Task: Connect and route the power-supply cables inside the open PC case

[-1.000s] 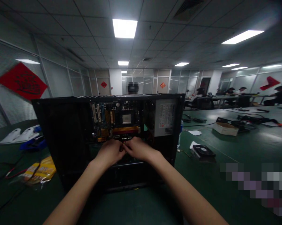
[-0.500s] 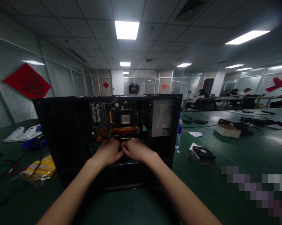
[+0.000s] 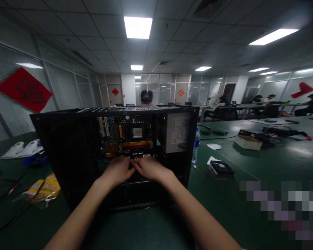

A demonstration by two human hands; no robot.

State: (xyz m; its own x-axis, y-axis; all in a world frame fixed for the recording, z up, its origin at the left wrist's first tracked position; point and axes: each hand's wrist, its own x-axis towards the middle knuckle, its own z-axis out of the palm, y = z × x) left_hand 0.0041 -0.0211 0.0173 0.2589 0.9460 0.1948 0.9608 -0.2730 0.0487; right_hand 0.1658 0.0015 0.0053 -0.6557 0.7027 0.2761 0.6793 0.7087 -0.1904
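A black computer case (image 3: 59, 146) stands with its open side toward me. Inside it are a motherboard (image 3: 137, 132) and, at the upper right, a silver power supply (image 3: 178, 135). My left hand (image 3: 120, 168) and my right hand (image 3: 149, 168) meet just below the orange and dark red memory slots (image 3: 135, 144). Both hands are closed, their fingertips pinching a bundle of thin coloured cables (image 3: 135, 159) between them. The ends of the cables are hidden behind my fingers.
On the green table, a water bottle (image 3: 195, 146) stands right of the case. Beyond it are a boxed fan (image 3: 221, 168) and an open cardboard box (image 3: 248, 142). A yellow plastic packet (image 3: 44, 187) and a blue item (image 3: 36, 159) lie left. Other people sit farther back.
The case has shifted slightly left in view and its top shows more. Both hands stay together at the cables, moving only a little.
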